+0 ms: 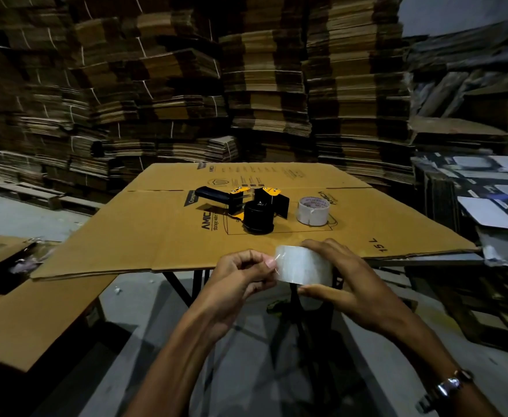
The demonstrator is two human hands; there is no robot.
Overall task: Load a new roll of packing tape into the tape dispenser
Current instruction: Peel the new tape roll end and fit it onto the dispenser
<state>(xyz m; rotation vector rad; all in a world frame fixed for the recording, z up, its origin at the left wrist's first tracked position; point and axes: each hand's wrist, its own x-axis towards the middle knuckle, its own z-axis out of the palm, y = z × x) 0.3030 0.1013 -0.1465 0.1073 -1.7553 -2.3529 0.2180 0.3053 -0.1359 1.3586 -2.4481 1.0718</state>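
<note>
A clear roll of packing tape (pixel 305 267) is held in the air just in front of the table's near edge. My right hand (pixel 346 281) grips it from the right side, fingers over the top and thumb below. My left hand (pixel 240 275) pinches the tape's loose end at the roll's left face. Farther back, the black and yellow tape dispenser (pixel 248 207) lies on its side on the cardboard, its black hub bare. A second, white roll of tape (pixel 312 210) sits just right of the dispenser.
A flattened cardboard box (pixel 156 230) covers the folding table. More flat cardboard (pixel 36 311) lies low at the left. Tall stacks of folded cartons (pixel 246 85) fill the background, and printed boxes (pixel 487 200) pile up at the right.
</note>
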